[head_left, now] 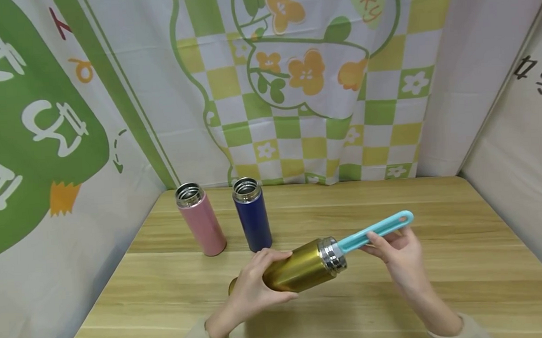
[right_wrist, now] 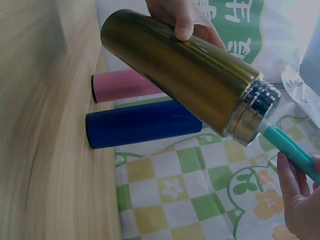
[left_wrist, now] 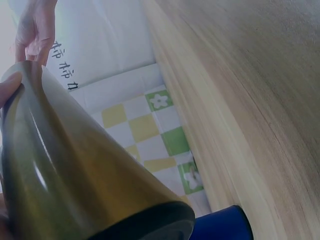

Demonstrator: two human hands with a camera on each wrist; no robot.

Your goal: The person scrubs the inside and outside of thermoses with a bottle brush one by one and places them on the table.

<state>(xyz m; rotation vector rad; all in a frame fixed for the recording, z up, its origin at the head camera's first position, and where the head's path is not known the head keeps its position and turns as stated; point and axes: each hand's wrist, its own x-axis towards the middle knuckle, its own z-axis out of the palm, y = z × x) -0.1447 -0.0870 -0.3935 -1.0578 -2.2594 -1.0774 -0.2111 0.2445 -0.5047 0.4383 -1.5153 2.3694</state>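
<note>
My left hand (head_left: 253,285) grips a gold thermos bottle (head_left: 302,266) around its body, holding it tilted with the open steel mouth toward the right. A teal brush handle (head_left: 375,230) with a hole at its end sticks out of that mouth. My right hand (head_left: 402,254) pinches this handle between thumb and fingers. Whatever sits at the handle's other end is hidden inside the bottle. In the right wrist view the gold bottle (right_wrist: 185,70) hangs above the tabletop, and the teal handle (right_wrist: 290,150) enters its mouth.
A pink bottle (head_left: 203,225) and a blue bottle (head_left: 253,217) stand upright and uncapped on the wooden table (head_left: 145,295), behind my left hand. A patterned curtain (head_left: 306,152) hangs along the table's back edge, with printed cloth walls on both sides.
</note>
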